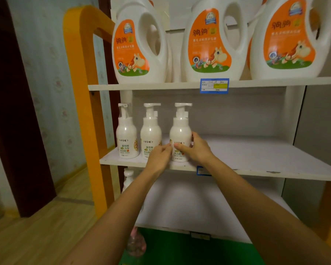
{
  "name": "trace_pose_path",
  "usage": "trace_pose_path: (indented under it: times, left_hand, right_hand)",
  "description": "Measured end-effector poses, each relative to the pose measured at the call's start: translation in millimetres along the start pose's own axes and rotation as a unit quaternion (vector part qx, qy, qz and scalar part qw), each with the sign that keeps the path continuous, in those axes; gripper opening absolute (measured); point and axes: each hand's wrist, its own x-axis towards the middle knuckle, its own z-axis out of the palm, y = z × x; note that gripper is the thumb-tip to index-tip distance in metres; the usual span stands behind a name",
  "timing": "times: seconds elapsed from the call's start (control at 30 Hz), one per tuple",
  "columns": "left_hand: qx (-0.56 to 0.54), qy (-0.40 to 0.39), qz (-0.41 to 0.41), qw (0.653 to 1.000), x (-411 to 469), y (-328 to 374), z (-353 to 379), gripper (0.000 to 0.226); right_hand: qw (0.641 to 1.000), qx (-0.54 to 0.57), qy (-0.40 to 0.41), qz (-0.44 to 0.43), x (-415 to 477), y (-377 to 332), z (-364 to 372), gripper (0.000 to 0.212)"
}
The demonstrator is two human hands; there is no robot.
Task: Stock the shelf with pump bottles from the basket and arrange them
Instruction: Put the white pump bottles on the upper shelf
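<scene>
Three white pump bottles stand upright in a row at the left end of the middle shelf (256, 155). The left bottle (127, 138) and the middle bottle (150, 134) stand free. Both hands are on the third bottle (180, 131), the rightmost one. My right hand (196, 148) wraps its right side and front. My left hand (160, 155) pinches its lower left edge, in front of the middle bottle's base. The basket is out of view.
Large white detergent jugs (208, 41) with orange labels fill the shelf above. A blue price tag (214, 85) hangs on that shelf's edge. Another white bottle (128, 178) shows on the lower shelf at left. An orange frame (88, 73) borders the unit's left side.
</scene>
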Motion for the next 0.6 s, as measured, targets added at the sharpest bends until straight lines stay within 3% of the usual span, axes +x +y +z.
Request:
trace_pose_path:
  times: [0.2, 0.37, 0.5, 0.6]
  left_hand:
    - [0.11, 0.014, 0.057, 0.992, -13.4, 4.0, 6.0, 0.031]
    - [0.19, 0.098, 0.142, 0.966, -57.4, -10.4, 21.3, 0.05]
    - [0.232, 0.079, 0.178, 0.953, -102.5, -39.8, 34.0, 0.049]
    - [0.26, 0.054, 0.174, 0.948, -136.4, -79.9, 51.6, 0.046]
  right_hand:
    - [1.0, -0.009, -0.027, -0.005, -15.3, -5.6, 1.8, 0.067]
    - [0.996, -0.052, 0.023, -0.069, -68.2, 14.4, 4.2, 0.07]
    - [0.978, -0.1, 0.083, -0.162, -129.8, 58.5, -0.5, 0.052]
    - [0.974, -0.14, 0.082, -0.161, -177.6, 106.3, 4.3, 0.043]
